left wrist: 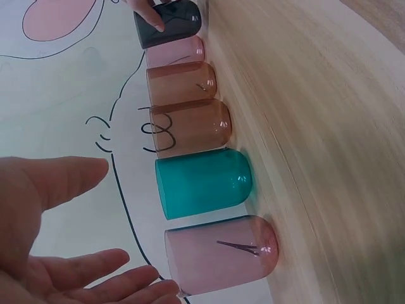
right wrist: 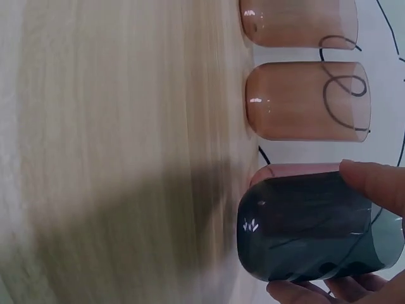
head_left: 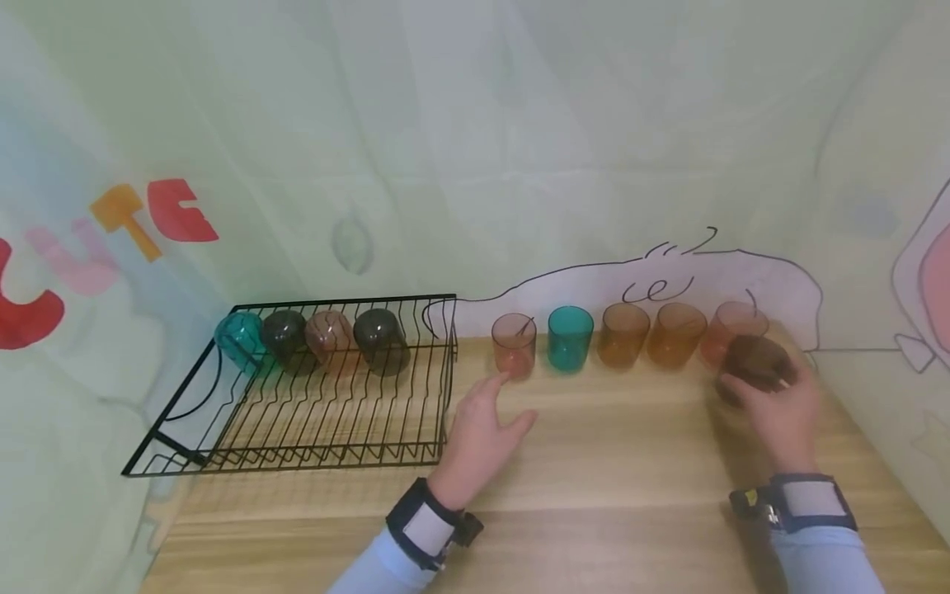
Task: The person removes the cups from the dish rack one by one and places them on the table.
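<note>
1. At the right end of the row, the right hand grips the dark cup, thumb on one side and fingers on the other.
2. Smoky grey and see-through, the dark cup has smooth walls, a rounded base and small highlights near that base. It is held base down, partly covering the right pink cup; whether it touches the table I cannot tell.
3. Near the row's other end, the left hand is spread wide and holds nothing, thumb well apart from the fingers. It is nearest the left pink cup; contact is unclear.
4. Between the pink cups stand a teal cup and two amber cups, all upright and see-through.
5. Farther left, a black wire rack bears four inverted cups: teal, dark, pink, dark.
6. Behind everything hangs a pale green backdrop with drawn lines and coloured letters.
</note>
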Demonstrator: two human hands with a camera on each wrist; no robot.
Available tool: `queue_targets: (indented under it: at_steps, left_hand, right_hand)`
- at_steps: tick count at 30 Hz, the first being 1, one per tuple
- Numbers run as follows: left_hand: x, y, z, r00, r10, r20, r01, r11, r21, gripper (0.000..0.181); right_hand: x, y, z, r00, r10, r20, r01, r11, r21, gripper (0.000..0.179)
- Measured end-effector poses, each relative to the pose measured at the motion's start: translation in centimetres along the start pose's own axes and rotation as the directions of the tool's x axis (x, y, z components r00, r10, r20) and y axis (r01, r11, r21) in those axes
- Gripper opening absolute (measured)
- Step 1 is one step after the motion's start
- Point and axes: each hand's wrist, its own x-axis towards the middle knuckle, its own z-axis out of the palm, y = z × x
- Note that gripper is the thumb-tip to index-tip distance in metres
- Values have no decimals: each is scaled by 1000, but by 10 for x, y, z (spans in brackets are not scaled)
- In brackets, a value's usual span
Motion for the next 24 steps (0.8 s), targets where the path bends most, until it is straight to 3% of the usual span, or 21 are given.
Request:
queue_targets:
  at_steps: [7, 14, 19, 24]
  left_hand:
    - [-4, 7, -3, 1000, 23, 4, -23, 1000, 6, 68]
    - [-7, 11, -11, 999, 53, 8, -54, 998, 37, 67]
    - [-6, 18, -31, 992, 127, 9, -127, 989, 70, 63]
    - [-5, 19, -63, 990, 134, -43, -129, 986, 109, 58]
  right_hand:
    - [-3, 0, -5, 997, 81, -17, -82, 996, -23, 98]
    - [-3, 4, -3, 997, 76, 8, -76, 997, -34, 100]
    - [2, 8, -3, 998, 34, 44, -32, 999, -38, 99]
    - [-2, 7, -15, 995, 7, 95, 3, 995, -99, 103]
